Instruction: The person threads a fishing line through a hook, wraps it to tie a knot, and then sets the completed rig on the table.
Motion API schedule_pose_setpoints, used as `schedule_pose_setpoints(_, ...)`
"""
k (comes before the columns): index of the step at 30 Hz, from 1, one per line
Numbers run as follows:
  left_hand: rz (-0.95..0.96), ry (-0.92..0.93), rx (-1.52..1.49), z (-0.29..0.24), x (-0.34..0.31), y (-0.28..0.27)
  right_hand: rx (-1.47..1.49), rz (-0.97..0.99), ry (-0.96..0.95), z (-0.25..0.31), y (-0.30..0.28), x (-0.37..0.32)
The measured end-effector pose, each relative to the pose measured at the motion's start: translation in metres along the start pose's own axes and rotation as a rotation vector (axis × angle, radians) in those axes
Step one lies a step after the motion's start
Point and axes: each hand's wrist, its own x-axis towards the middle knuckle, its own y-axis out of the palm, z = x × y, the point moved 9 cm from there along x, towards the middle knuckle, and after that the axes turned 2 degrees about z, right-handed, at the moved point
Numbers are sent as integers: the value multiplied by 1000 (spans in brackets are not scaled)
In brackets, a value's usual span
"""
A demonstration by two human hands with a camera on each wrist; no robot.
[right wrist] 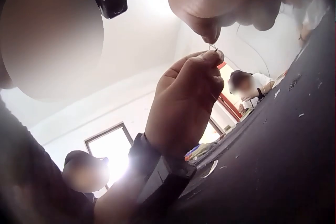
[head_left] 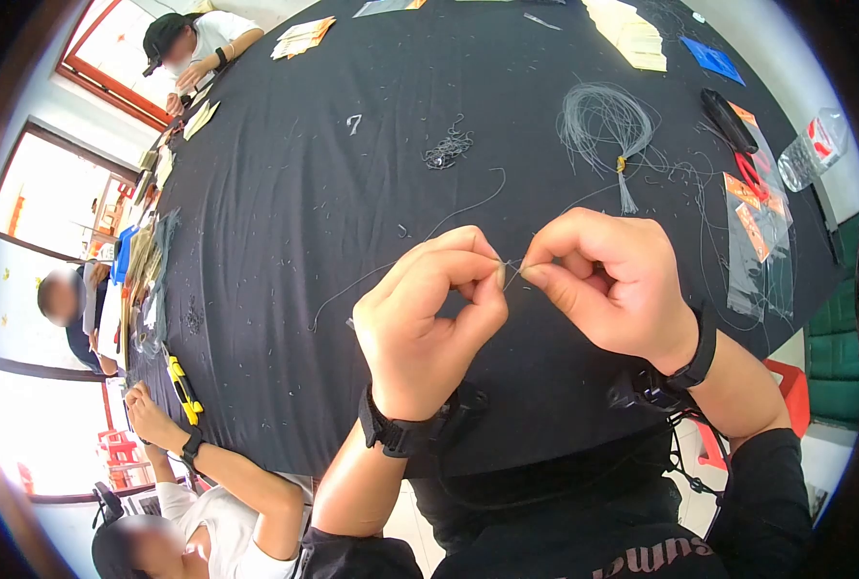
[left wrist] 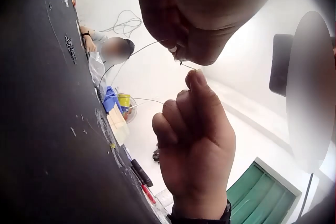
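Note:
Over the near part of the black-covered table, my left hand (head_left: 429, 323) and right hand (head_left: 618, 280) meet fingertip to fingertip, a small gap between them. Each pinches thin fishing line (head_left: 474, 205) between thumb and forefinger, and strands cross in the gap. Loose line trails from the left hand toward the table's left and far side. In the left wrist view a tiny dark piece (left wrist: 181, 63) shows at the left fingertips; its kind is too small to tell. The right hand's other fingers (left wrist: 170, 116) are curled in.
Beyond the hands lie a heap of fish hooks (head_left: 447, 151) and a coil of line (head_left: 598, 135) tied with yellow. Red-handled scissors (head_left: 753, 179), plastic packets (head_left: 746, 261) and a bottle (head_left: 814, 150) are at right. A yellow cutter (head_left: 183, 391) lies left, near other people seated around the table.

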Motion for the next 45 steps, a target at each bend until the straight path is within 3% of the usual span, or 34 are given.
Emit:
schedule_pose_setpoints(6, -6, -97, -90, 11, -3, 1, -4, 49, -9, 3, 2, 2)
schedule_pose_setpoints(15, 85, -89, 5, 2, 0, 6, -43, 88, -2, 4, 3, 4)
schedule_pose_setpoints(18, 125, 7, -10, -1, 1, 9, -32, 103, 7, 3, 3, 5)
schedule_pose_setpoints(26, 202, 23, -73, -6, 1, 15, 17, 43, -59, 1, -2, 8)
schedule_pose_setpoints(30, 223, -63, -185, -2, -1, 14, 77, 45, 18, -4, -4, 8)
schedule_pose_setpoints(38, 132, -37, -319, 1, 0, 10, 144, 44, 176, -20, -4, 5)
schedule_pose_setpoints(45, 63, 19, -244, -5, -1, 3, 612, 139, 490, -46, 21, -7)
